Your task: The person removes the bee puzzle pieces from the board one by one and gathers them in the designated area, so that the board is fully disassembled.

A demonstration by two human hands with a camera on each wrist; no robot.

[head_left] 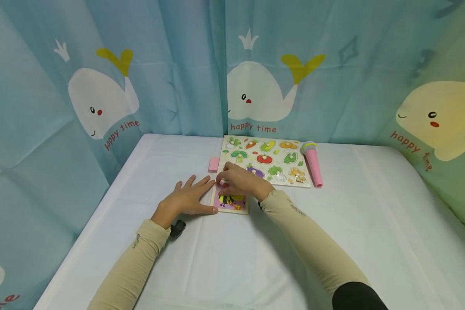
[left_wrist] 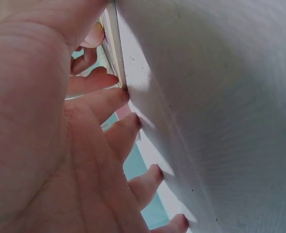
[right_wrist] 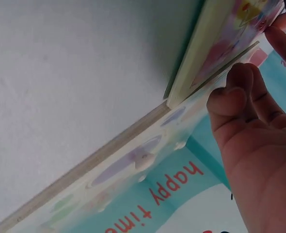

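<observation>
A small bee picture puzzle [head_left: 232,209] with a pale wooden rim and pink ground lies flat on the white table. My left hand [head_left: 191,198] rests beside it with fingers spread; thumb and index fingertip are right at its left edge. In the left wrist view the spread fingers [left_wrist: 121,136] reach the tablecloth. My right hand [head_left: 240,180] reaches over the puzzle's upper part, covering some of it. Its thumb and fingers are curled close together near the upper left corner, also in the right wrist view [right_wrist: 254,111]. I cannot tell whether they pinch something.
Behind the bee puzzle lies a larger vegetable peg board [head_left: 263,159], partly under my right hand in view. A pink block [head_left: 213,165] sits at its left, a pink toy microphone [head_left: 314,165] at its right. A whale-print curtain [head_left: 193,86] hangs behind the table.
</observation>
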